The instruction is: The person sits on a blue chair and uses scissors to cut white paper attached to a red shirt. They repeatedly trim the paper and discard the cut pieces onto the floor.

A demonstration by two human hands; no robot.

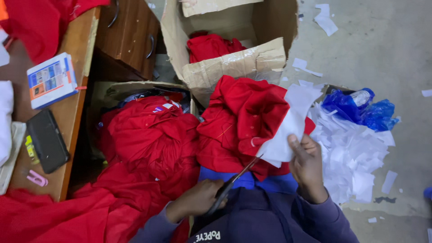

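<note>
Concrete floor (382,40) littered with white scraps. Left hand (195,198) gripping one pair of scissors (234,182), blades at the white backing (290,126) pinched by the right hand (308,164) on a red garment (245,117). Beyond: two cardboard boxes (234,63), one white offcut pile (351,153), one desk (67,112).

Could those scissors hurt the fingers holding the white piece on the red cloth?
Maybe. The scissors in the left hand point at the white piece pinched by the right hand, so its fingers look close to the blades. The red cloth is bunched underneath and might get snipped too. White scraps pile beside them and could spill further across the floor.
</note>
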